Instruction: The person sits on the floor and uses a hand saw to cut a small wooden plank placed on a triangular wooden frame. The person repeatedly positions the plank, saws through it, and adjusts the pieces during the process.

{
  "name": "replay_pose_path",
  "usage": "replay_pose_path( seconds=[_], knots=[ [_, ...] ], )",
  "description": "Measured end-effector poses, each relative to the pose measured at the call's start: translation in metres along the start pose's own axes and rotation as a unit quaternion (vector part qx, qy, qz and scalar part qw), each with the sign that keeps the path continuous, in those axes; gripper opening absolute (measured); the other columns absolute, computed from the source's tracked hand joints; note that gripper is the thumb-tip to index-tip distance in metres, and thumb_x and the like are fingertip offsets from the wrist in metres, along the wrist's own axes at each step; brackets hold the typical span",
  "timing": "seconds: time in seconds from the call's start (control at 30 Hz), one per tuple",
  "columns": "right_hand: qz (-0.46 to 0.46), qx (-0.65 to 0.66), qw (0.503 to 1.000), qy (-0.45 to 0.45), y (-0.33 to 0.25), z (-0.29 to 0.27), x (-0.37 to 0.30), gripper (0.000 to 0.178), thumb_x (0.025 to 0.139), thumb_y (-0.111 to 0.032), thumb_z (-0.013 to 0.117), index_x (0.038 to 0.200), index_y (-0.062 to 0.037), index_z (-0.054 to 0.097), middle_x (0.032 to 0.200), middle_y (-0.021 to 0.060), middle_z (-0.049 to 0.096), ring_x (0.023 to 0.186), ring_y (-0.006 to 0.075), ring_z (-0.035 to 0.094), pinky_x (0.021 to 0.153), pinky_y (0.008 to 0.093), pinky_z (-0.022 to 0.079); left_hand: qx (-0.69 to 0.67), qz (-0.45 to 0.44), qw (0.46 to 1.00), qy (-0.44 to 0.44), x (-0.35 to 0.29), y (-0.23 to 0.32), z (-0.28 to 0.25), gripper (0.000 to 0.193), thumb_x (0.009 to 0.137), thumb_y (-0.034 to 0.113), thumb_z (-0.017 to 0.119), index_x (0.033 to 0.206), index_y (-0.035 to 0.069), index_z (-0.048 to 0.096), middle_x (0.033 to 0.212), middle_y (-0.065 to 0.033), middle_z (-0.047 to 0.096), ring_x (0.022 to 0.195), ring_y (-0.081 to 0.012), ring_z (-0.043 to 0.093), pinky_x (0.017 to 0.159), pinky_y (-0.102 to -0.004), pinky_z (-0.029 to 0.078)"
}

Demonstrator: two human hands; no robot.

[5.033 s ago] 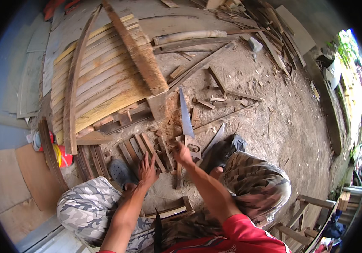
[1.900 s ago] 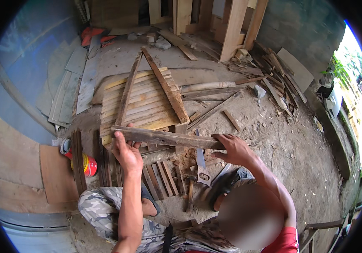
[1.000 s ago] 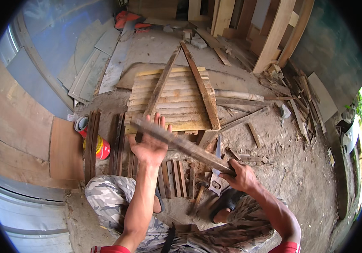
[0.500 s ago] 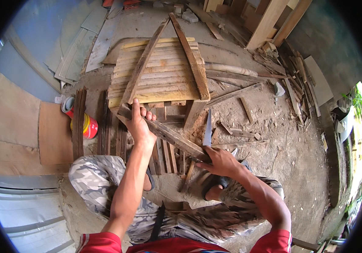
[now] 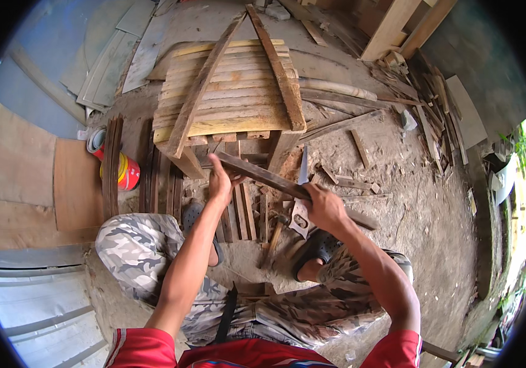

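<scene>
A dark wooden strip (image 5: 269, 178) slants across in front of me, its left end higher in the picture. My left hand (image 5: 219, 181) holds that left end, thumb up along it and fingers partly hidden behind. Toward the other end, my right hand (image 5: 325, 207) is wrapped over the strip, which sticks out past it to the right. Behind and below the strip is a handsaw (image 5: 300, 218), its pale handle near my right hand and its blade pointing away. Just beyond stands a low slatted wooden bench (image 5: 232, 113), with two long boards (image 5: 205, 83) on it meeting at the far end.
Dark wooden strips (image 5: 113, 162) stand at the left beside a red and yellow bucket (image 5: 128, 172). Shorter strips (image 5: 243, 211) lie between my feet and the bench. Wood scraps (image 5: 355, 183) and shavings litter the ground to the right. A scrap pile (image 5: 438, 122) lines the right wall.
Both hands have drawn the strip clear of the bench's near corner, and its right end now extends beyond my right hand. My right hand has moved up, uncovering the saw's handle.
</scene>
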State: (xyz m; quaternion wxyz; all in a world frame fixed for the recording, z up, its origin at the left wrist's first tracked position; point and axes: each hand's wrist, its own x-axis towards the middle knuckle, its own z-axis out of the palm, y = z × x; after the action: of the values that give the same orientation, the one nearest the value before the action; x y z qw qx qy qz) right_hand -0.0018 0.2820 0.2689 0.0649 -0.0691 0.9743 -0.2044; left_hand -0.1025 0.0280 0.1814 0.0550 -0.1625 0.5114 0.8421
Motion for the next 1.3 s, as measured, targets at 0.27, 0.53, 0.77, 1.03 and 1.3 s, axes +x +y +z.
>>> replay_pose_path(
  seconds=[0.27, 0.53, 0.77, 1.03, 1.3],
  knots=[
    [0.019, -0.099, 0.994, -0.049, 0.010, -0.026, -0.013, 0.029, 0.087, -0.018, 0.069, 0.113, -0.0082, 0.062, 0.098, 0.0165, 0.070, 0.090, 0.0373, 0.068, 0.076, 0.0484, 0.052, 0.568, -0.030, 0.813, 0.127, 0.031, -0.152, -0.199, 0.032, 0.095, 0.032, 0.066, 0.109, 0.003, 0.068, 0.107, -0.0173, 0.072, 0.077, -0.0281, 0.072, 0.071, -0.0414, 0.058],
    [0.048, -0.065, 0.994, -0.076, 0.026, -0.031, -0.032, 0.030, 0.086, -0.019, 0.066, 0.114, -0.0076, 0.061, 0.102, 0.0167, 0.068, 0.095, 0.0391, 0.066, 0.081, 0.0496, 0.052, 0.520, -0.315, 0.791, 0.070, 0.015, -0.163, -0.175, 0.068, 0.092, 0.023, 0.067, 0.149, 0.003, 0.035, 0.149, -0.0182, 0.043, 0.112, -0.0299, 0.066, 0.080, -0.0314, 0.065],
    [0.047, -0.059, 0.992, -0.098, 0.019, -0.035, -0.034, 0.027, 0.085, -0.017, 0.068, 0.109, -0.0068, 0.061, 0.096, 0.0159, 0.068, 0.091, 0.0384, 0.066, 0.078, 0.0500, 0.052, 0.625, -0.244, 0.735, 0.096, 0.018, -0.152, -0.172, 0.058, 0.088, 0.034, 0.073, 0.130, -0.002, 0.054, 0.124, -0.0225, 0.064, 0.096, -0.0351, 0.071, 0.084, -0.0433, 0.060],
    [0.023, -0.044, 0.995, -0.081, 0.019, -0.031, -0.035, 0.025, 0.084, -0.014, 0.069, 0.107, -0.0065, 0.061, 0.092, 0.0167, 0.068, 0.088, 0.0385, 0.067, 0.076, 0.0494, 0.052, 0.679, -0.215, 0.701, 0.038, 0.003, -0.130, -0.144, 0.051, 0.083, 0.036, 0.078, 0.114, -0.002, 0.066, 0.118, -0.0227, 0.068, 0.110, -0.0367, 0.066, 0.093, -0.0447, 0.055],
    [0.019, -0.040, 0.994, -0.096, 0.014, -0.034, -0.034, 0.029, 0.084, -0.015, 0.072, 0.110, -0.0069, 0.061, 0.093, 0.0152, 0.068, 0.088, 0.0377, 0.067, 0.075, 0.0481, 0.052, 0.681, -0.218, 0.697, 0.043, 0.006, -0.129, -0.143, 0.053, 0.082, 0.037, 0.079, 0.115, -0.002, 0.066, 0.117, -0.0224, 0.068, 0.109, -0.0368, 0.066, 0.092, -0.0450, 0.055]
  ],
)
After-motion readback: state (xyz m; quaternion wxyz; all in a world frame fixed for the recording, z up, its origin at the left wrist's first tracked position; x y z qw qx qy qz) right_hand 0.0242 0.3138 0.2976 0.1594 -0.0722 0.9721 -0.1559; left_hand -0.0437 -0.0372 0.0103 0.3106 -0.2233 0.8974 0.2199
